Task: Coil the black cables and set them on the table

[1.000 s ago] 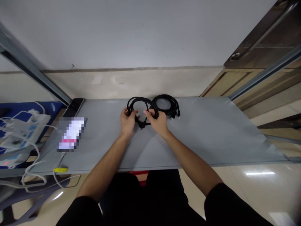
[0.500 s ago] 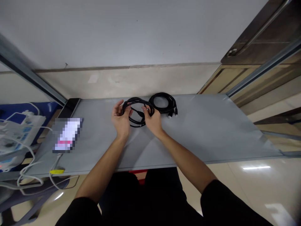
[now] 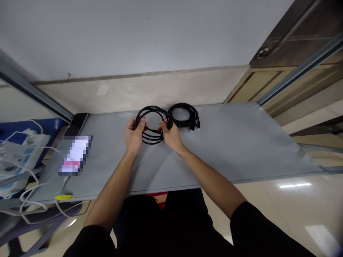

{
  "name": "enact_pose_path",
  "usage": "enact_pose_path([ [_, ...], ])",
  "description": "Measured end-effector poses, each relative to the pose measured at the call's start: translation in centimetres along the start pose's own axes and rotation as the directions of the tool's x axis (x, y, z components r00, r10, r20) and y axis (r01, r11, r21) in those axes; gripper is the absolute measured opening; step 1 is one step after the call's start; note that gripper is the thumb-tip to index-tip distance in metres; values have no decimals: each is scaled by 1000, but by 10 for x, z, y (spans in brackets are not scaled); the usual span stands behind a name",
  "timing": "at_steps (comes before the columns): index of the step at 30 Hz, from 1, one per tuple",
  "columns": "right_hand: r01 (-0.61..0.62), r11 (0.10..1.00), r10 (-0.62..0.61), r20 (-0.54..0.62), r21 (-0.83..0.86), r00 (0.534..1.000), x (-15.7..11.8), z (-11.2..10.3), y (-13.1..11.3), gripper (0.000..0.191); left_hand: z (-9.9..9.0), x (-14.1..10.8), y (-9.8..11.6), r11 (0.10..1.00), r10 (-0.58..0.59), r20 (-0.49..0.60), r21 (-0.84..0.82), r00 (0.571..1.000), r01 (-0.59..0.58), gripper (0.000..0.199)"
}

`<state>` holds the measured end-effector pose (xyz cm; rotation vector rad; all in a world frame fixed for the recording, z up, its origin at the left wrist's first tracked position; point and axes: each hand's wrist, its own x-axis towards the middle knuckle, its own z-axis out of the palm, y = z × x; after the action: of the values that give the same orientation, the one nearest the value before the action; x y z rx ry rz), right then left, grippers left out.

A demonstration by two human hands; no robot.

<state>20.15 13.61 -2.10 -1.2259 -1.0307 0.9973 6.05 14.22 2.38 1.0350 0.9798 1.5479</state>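
A coiled black cable [image 3: 154, 107] hangs between my two hands over the middle of the grey table [image 3: 214, 153]. My left hand [image 3: 134, 135] pinches the left side of the loop, its thumb on top. On the right side, my right hand [image 3: 171, 135] grips the coil with thumb and fingers, near the dark connector ends. A second coiled black cable [image 3: 183, 105] lies on the table just behind and right of my right hand, its plugs pointing toward the front.
At the left of the table lie a lit phone [image 3: 76, 153] and a dark flat device [image 3: 77, 123]. White cords and power strips [image 3: 24, 153] crowd beyond the left edge. Metal posts rise at both back corners, before a wall.
The fingers of my left hand have closed in around the coil, which now appears as a wider loop. The view has shifted slightly.
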Motion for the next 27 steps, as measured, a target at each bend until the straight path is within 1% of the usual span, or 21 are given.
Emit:
enact_pose_path([
  [2,8,1000,-8,-38,8,999,2,-3,0,44,1,-3,4,997,-72,117,-6,991,73,45],
  [4,27,1000,-27,-74,5,997,4,-6,0,49,2,-7,8,992,-115,217,-21,969,122,50],
  [7,57,998,-57,-107,2,993,4,-7,-2,52,2,-11,14,983,-149,320,-51,936,174,50],
  [10,30,1000,-29,-96,3,995,6,-7,-3,51,-1,-10,16,970,-198,394,-54,897,238,47],
  [11,26,1000,-26,-100,-4,995,6,-8,-4,50,-2,-9,15,968,-206,396,-49,895,245,45],
  [12,35,999,-36,-116,-14,993,7,-9,-5,49,-2,-9,13,971,-206,381,-35,901,237,42],
  [14,89,996,-93,-185,-30,978,8,-11,-8,46,-2,-7,8,981,-192,329,30,925,193,35],
  [15,120,992,-123,-227,-29,966,8,-13,-10,45,-1,-7,4,982,-186,307,73,933,172,37],
  [18,187,982,-172,-317,18,933,6,-17,-17,43,1,-8,-8,977,-198,301,139,933,162,63],
  [20,199,979,-176,-318,40,932,4,-20,-22,44,2,-9,-14,976,-209,294,124,933,180,71],
  [24,207,978,-196,-256,14,946,2,-22,-25,44,2,-10,-19,979,-197,227,90,954,181,63],
  [27,169,985,-155,-238,37,959,-1,-17,-22,42,3,-11,-23,974,-217,216,106,952,198,58],
])
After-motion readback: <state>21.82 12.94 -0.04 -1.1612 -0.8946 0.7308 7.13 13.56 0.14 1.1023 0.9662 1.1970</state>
